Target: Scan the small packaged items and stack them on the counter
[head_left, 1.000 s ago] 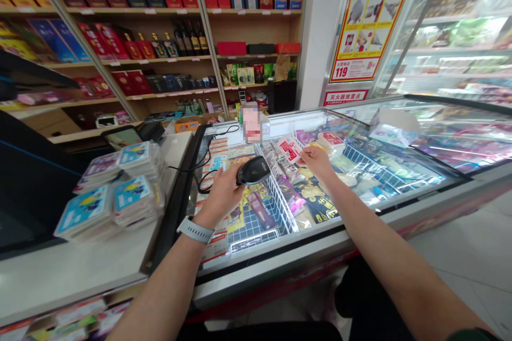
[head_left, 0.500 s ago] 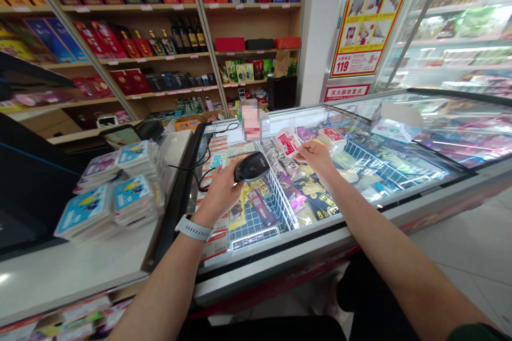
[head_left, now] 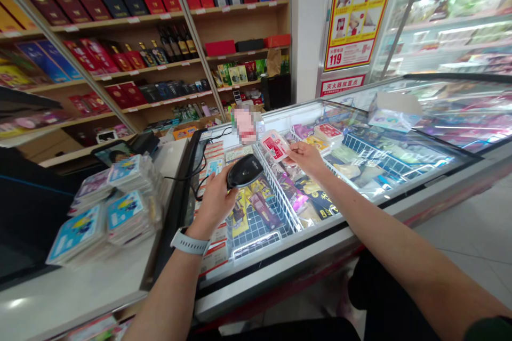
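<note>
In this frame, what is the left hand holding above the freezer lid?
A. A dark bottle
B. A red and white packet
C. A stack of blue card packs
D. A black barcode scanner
D: the left hand grips a black barcode scanner with its cable trailing over the glass lid, while the right hand holds the red and white packet in front of it.

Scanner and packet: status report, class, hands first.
Left hand grips scanner. Right hand holds red-and-white packet before it. Freezer lid below; nothing between.

Stacked card packs (head_left: 116,205) beside glass-topped freezer (head_left: 360,208).
</note>
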Action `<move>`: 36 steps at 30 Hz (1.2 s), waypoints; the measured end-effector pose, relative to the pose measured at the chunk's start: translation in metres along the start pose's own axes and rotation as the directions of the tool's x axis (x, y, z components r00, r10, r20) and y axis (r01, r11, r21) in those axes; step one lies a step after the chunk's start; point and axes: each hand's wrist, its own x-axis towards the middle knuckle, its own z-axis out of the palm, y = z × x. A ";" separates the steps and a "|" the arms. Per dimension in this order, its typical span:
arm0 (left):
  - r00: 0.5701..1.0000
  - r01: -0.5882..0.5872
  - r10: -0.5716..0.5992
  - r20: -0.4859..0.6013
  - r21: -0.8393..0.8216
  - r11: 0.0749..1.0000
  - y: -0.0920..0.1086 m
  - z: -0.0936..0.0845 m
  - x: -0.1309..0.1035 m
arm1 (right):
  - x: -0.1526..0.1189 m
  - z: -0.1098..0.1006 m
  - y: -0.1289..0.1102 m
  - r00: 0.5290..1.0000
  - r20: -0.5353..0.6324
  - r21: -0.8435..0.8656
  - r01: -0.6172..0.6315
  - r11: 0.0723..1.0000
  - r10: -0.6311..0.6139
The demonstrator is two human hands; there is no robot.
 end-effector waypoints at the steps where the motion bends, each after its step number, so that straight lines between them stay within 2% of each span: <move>1: 1.000 0.000 0.000 0.002 0.004 1.000 0.000 0.000 0.000 | 0.000 0.000 0.000 1.000 0.002 0.002 0.001 1.000 -0.001; 19: 1.000 0.030 -0.030 -0.007 0.036 0.999 0.000 0.002 -0.001 | 0.000 -0.001 0.001 1.000 -0.001 -0.028 0.005 1.000 -0.005; 26: 1.000 0.004 -0.004 -0.022 0.030 1.000 -0.002 0.003 -0.001 | -0.002 0.000 -0.003 1.000 0.000 -0.026 -0.004 1.000 0.004; 36: 1.000 0.010 -0.011 0.009 0.024 1.000 -0.001 0.003 -0.001 | -0.004 0.000 -0.005 1.000 0.008 -0.041 -0.004 0.999 0.004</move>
